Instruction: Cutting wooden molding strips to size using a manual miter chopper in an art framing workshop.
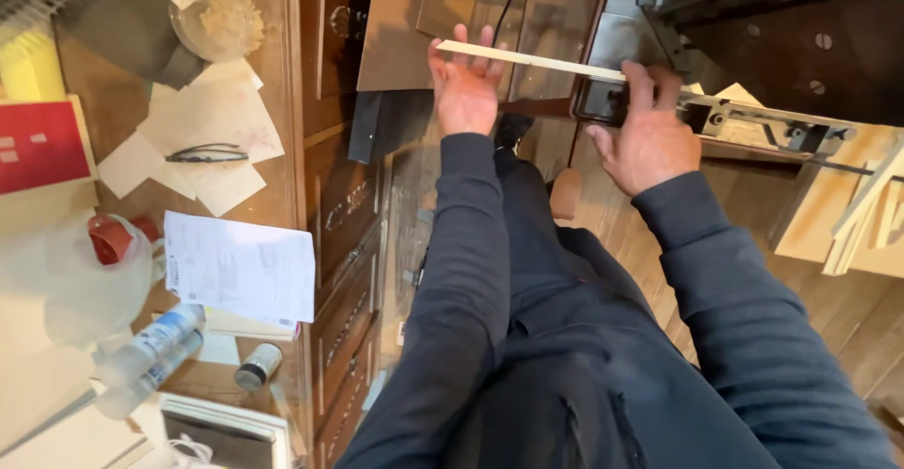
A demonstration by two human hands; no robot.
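You are holding a thin pale wood strip (527,58) level in front of the dark cabinet (556,17), your left hand (464,83) open-palmed under its far end, fingers cradling it. Your right hand (645,135) is pinching it beside the metal jig (753,121); the unclamped strip could sag, slip or snap.

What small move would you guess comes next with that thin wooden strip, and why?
Probably a short slide of the thin wooden strip toward the metal tool at the right. The left hand props the strip's free end from beneath with open fingers, while the right hand presses its other end down at the tool's edge. It looks lined up, though the tool's working part is hard to make out.
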